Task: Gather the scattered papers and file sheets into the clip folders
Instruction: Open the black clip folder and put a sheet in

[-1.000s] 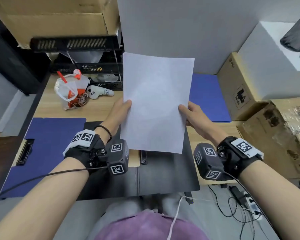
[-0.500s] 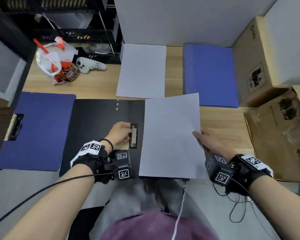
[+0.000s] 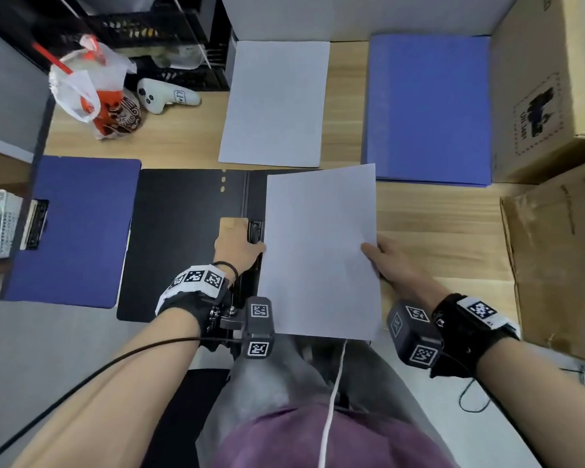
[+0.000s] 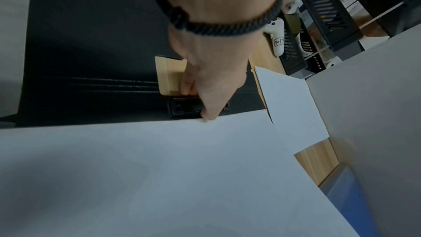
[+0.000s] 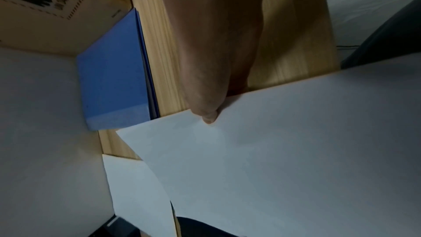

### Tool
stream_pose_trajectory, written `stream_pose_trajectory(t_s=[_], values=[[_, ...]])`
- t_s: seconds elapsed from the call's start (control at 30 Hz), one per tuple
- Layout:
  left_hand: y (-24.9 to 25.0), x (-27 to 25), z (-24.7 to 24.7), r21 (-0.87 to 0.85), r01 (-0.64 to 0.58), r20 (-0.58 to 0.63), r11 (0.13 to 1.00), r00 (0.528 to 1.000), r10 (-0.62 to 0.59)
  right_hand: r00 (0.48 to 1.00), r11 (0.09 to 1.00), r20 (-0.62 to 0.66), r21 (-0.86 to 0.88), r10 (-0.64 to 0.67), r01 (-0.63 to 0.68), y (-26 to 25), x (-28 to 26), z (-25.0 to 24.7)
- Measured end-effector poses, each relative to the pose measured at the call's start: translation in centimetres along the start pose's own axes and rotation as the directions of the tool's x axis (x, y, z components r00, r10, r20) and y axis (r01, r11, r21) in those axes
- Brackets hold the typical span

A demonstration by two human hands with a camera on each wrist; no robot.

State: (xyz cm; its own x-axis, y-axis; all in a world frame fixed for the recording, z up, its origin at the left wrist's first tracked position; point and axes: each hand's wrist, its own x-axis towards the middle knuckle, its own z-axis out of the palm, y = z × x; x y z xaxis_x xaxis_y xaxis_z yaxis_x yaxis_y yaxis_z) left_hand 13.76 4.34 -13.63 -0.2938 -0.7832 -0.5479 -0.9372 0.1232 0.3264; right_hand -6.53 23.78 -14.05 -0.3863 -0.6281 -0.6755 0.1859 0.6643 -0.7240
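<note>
A wooden bench (image 3: 190,143) is seen carrying the work, with cardboard boxes (image 3: 551,82) stacked along its right side. Three folders lie on it: a black clip folder (image 3: 183,238) spread open at the near edge, a blue clip folder (image 3: 78,228) open to its left with the clip at its outer edge, and a closed blue folder (image 3: 429,106) at the far right. One loose sheet (image 3: 274,103) is left lying flat beyond the black folder.

A second white sheet (image 3: 318,251) is held over the right half of the black folder, its left edge brought up against the spine clip (image 3: 254,229). It is pinched at the middle of its right edge by the right hand (image 3: 392,265), thumb on top. The left hand (image 3: 238,248) is curled at the clip; the lever appears to be pressed or lifted by it, though the fingers are largely hidden from the cameras.

The sheet can be judged very light, thin and limp: it will sag, slide easily on the smooth folder and crease if squeezed. A light pinch at the edge opposite the clip, as now, should serve best, so that the free edge can be slid flat under the raised clip.

A bagged drink cup (image 3: 92,86) and a white controller (image 3: 166,96) sit at the far left.
</note>
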Motion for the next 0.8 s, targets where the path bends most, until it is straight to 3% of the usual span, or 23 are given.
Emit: stream_pose_trajectory(t_s=[0.17, 0.4, 0.53, 0.8], values=[[-0.6, 0.1, -1.5, 0.003, 0.008, 0.088, 1.0, 0.996, -0.008, 0.997, 0.998, -0.037, -0.016, -0.065, 0.064, -0.1, 0.2, 0.4], [-1.3, 0.4, -2.1, -0.046, 0.0, 0.124, 0.999, 0.992, 0.006, 0.995, 0.994, -0.012, 0.024, -0.102, 0.102, -0.4, -0.5, 0.2], [-1.8, 0.5, -2.0, -0.119, -0.002, 0.126, 0.993, 0.992, 0.017, 0.987, 0.986, -0.02, -0.056, -0.159, 0.158, -1.3, 0.0, 1.4], [-1.9, 0.7, -1.7, -0.187, -0.009, 0.142, 0.982, 0.989, 0.036, 0.99, 0.992, -0.081, -0.069, -0.114, 0.108, -1.0, 0.8, 2.6]])
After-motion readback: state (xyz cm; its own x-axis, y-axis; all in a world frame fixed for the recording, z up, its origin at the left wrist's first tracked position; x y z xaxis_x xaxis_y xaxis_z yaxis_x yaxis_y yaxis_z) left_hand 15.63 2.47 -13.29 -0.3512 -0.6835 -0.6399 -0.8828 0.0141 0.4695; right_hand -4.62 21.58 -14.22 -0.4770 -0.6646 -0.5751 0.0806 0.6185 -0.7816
